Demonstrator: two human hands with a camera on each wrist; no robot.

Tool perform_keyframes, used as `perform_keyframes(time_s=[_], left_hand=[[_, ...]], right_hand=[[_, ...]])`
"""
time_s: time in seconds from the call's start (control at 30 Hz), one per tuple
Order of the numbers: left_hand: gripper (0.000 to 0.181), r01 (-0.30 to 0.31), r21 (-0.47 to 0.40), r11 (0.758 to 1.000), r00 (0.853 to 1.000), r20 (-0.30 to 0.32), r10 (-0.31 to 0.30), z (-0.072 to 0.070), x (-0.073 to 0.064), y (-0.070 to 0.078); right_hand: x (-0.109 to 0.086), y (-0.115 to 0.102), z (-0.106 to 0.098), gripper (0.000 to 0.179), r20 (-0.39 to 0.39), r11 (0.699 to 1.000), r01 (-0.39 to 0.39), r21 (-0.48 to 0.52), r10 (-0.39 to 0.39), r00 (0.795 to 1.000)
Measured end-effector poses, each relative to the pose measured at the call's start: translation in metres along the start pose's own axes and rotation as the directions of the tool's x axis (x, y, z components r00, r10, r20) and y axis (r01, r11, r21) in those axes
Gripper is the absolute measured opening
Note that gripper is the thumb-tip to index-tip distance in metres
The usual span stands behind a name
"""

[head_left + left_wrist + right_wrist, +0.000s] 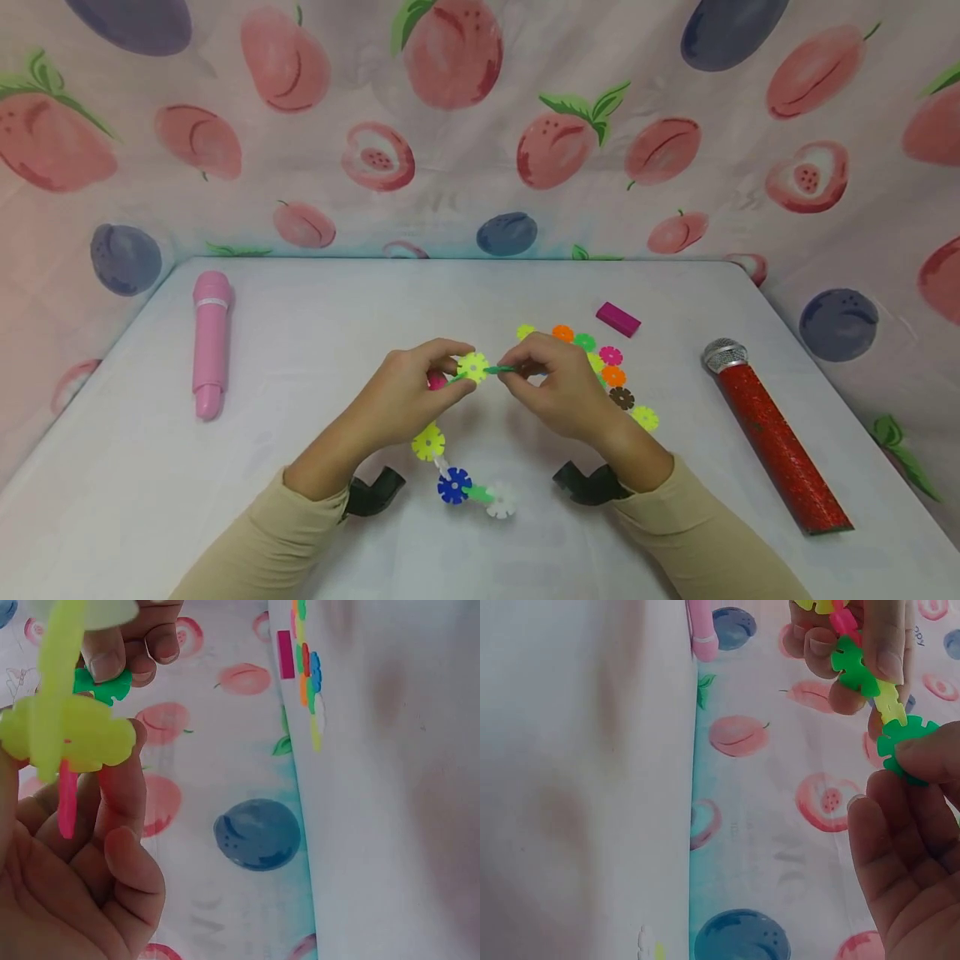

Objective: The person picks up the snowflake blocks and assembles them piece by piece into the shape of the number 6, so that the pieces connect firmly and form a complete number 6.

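My left hand pinches a chain of notched plastic snowflake discs, its thumb and fingers at a yellow disc. A pink disc shows behind its fingers. From there the chain hangs down through another yellow disc, a blue disc and a white disc. My right hand pinches a green disc between thumb and fingers. In the right wrist view this green disc meets the yellow disc's edge; how deeply their slots engage I cannot tell.
Loose coloured discs, among them a brown disc, lie beyond and beside the right hand. A magenta block is behind them. A pink microphone lies at left, a red glittery microphone at right. Fruit-patterned cloth backs the white table.
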State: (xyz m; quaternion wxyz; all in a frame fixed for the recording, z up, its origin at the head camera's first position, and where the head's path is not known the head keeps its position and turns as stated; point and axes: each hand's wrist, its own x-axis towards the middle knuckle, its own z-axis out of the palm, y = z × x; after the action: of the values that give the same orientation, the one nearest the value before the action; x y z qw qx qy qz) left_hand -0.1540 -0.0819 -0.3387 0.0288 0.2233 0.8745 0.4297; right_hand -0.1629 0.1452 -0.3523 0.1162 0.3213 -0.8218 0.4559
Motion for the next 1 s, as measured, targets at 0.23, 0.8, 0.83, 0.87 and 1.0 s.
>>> perform_keyframes(time_s=[0.23,0.8,0.83,0.87,1.0], left_hand=[[0.039,-0.023,0.056,0.998,1.0,-0.018,0.024,0.0013,-0.0009,0.0009],[0.039,-0.035,0.09,0.995,0.998,-0.052,0.04,0.0068,-0.0008,0.0015],[0.038,-0.035,0.086,0.996,0.998,-0.051,0.04,0.0068,-0.0005,0.001],[0.038,-0.035,0.083,0.996,0.998,-0.048,0.039,0.0068,-0.0003,0.0007],[0.039,-0.059,0.071,0.996,0.998,-0.02,0.061,0.0066,0.001,-0.0007]], right_hand=[[-0.0017,0.0025,0.0048,0.012,-0.023,1.0,0.029,-0.009,-0.03,0.999],[-0.0002,0.002,0.0068,0.013,-0.043,0.995,0.069,-0.076,-0.072,0.996],[-0.0003,0.0025,0.0067,0.013,-0.042,0.996,0.062,-0.066,-0.064,0.997],[-0.0004,0.0035,0.0069,0.013,-0.039,0.997,0.055,-0.057,-0.057,0.998],[-0.0007,0.0052,0.0078,0.012,-0.019,0.999,0.028,-0.02,-0.028,0.999]])
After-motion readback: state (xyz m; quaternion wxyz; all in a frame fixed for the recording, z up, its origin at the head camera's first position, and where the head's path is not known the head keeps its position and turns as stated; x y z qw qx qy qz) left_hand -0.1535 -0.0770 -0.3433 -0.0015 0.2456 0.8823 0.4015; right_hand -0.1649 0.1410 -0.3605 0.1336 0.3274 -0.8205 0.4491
